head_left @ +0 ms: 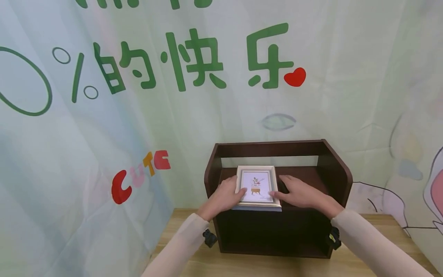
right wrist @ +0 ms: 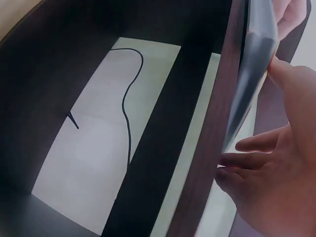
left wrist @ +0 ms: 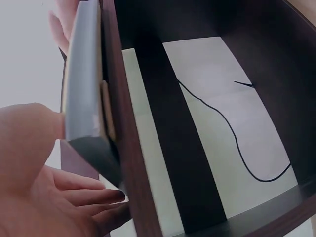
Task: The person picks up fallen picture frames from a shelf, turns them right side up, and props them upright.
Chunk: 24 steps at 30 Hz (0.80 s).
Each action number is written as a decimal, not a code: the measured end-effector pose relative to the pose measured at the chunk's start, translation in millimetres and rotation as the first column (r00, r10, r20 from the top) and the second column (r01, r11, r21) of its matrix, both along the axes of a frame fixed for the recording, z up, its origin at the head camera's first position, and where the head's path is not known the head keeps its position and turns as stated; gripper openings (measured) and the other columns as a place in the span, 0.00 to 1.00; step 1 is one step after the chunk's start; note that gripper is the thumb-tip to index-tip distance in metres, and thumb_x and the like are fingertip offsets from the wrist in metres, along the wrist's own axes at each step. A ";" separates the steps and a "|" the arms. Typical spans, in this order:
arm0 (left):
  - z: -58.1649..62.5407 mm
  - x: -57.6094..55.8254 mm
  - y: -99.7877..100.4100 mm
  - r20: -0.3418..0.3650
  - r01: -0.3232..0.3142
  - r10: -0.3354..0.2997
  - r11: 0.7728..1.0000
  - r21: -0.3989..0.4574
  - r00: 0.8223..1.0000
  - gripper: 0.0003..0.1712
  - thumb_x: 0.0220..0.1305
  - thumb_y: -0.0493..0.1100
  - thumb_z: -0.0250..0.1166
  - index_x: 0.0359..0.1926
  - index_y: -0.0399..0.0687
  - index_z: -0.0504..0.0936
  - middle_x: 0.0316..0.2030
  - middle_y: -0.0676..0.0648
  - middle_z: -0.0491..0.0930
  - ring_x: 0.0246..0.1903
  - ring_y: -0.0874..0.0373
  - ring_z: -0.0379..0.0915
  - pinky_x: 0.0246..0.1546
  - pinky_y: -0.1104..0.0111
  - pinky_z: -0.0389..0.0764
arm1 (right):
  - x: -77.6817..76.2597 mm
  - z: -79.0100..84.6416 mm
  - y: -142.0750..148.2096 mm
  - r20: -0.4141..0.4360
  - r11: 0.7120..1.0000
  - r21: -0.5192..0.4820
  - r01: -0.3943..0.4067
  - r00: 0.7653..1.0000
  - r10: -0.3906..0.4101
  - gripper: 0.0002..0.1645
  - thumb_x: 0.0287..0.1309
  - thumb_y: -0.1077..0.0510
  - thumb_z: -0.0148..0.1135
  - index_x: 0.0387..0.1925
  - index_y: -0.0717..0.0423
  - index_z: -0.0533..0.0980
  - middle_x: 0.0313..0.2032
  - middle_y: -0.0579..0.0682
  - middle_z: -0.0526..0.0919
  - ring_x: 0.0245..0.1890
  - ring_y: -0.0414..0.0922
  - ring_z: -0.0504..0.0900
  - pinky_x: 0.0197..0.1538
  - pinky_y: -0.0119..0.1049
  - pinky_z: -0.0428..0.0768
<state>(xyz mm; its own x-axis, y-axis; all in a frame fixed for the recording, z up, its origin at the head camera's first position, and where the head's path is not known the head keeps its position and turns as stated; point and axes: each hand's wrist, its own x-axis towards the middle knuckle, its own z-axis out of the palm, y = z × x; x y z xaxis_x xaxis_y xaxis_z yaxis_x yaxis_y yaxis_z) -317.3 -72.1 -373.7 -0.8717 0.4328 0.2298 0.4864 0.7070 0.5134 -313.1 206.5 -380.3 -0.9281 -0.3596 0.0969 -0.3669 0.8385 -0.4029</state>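
A picture frame (head_left: 255,179) with a pale gold border and a potted-plant print lies face up on the upper board of a dark brown shelf unit (head_left: 273,149). Its front edge reaches to the board's front edge. My left hand (head_left: 225,193) holds the frame's left side, the thumb on its face. On the opposite side my right hand (head_left: 300,191) holds it the same way, with the thumb over the border. In the left wrist view the frame's grey side (left wrist: 84,74) shows close above the board; the fingers lie beside it, their tips partly hidden.
The shelf unit's open lower compartment (head_left: 273,234) faces me, with a dark crossbar (left wrist: 168,123) at its back. It stands on a wooden table (head_left: 194,265). Behind hangs a pale printed curtain (head_left: 173,123) with green characters. Raised side panels (head_left: 333,165) flank the upper board.
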 end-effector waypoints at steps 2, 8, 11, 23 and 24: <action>-2.7 -3.4 2.2 -0.001 -0.025 0.025 1.000 0.008 1.000 0.28 0.78 0.46 0.60 0.71 0.35 0.73 0.52 0.40 0.84 0.40 0.54 0.76 0.46 0.58 0.83 | -5.5 -1.4 -1.0 -0.007 1.000 -0.016 0.003 1.000 -0.003 0.58 0.68 0.27 0.59 0.75 0.72 0.63 0.72 0.72 0.70 0.72 0.67 0.73 0.71 0.65 0.74; -9.3 -11.8 7.0 -0.033 -0.109 0.110 0.994 0.022 0.993 0.22 0.77 0.45 0.61 0.62 0.34 0.78 0.44 0.41 0.86 0.36 0.55 0.77 0.40 0.61 0.81 | -17.6 -5.7 -3.2 -0.005 0.999 -0.048 0.023 1.000 -0.023 0.51 0.72 0.31 0.57 0.75 0.68 0.65 0.72 0.69 0.73 0.71 0.64 0.76 0.72 0.63 0.74; -9.8 -12.5 7.8 -0.030 -0.156 0.156 0.988 0.017 0.987 0.21 0.77 0.47 0.60 0.58 0.33 0.80 0.37 0.42 0.84 0.32 0.56 0.76 0.34 0.63 0.80 | -19.1 -6.6 -4.4 -0.002 0.997 -0.065 0.036 0.999 -0.036 0.48 0.74 0.33 0.57 0.74 0.69 0.66 0.71 0.70 0.74 0.70 0.64 0.76 0.71 0.63 0.75; -12.9 -13.8 6.6 0.004 -0.204 0.204 0.979 0.000 0.979 0.17 0.78 0.47 0.59 0.45 0.34 0.83 0.27 0.45 0.79 0.23 0.56 0.71 0.23 0.68 0.71 | -22.3 -9.0 -7.0 -0.022 0.997 -0.063 0.046 0.999 -0.047 0.43 0.76 0.37 0.56 0.72 0.70 0.70 0.70 0.70 0.74 0.72 0.65 0.74 0.71 0.63 0.74; -13.8 -14.5 7.3 0.001 -0.206 0.206 0.979 0.001 0.979 0.17 0.78 0.46 0.59 0.45 0.35 0.83 0.27 0.45 0.79 0.24 0.56 0.71 0.24 0.68 0.71 | -22.3 -9.0 -7.1 -0.021 0.997 -0.064 0.052 0.998 -0.054 0.43 0.76 0.38 0.56 0.72 0.70 0.70 0.70 0.70 0.74 0.72 0.65 0.74 0.71 0.63 0.74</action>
<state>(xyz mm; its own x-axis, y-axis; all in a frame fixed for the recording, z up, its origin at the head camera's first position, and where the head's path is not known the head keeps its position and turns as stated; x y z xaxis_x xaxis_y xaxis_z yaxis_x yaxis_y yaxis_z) -331.8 -64.8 -387.5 -0.9422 0.2441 0.2296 0.3303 0.7913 0.5145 -335.4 199.5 -389.3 -0.9430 -0.3023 0.1394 -0.3323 0.8298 -0.4483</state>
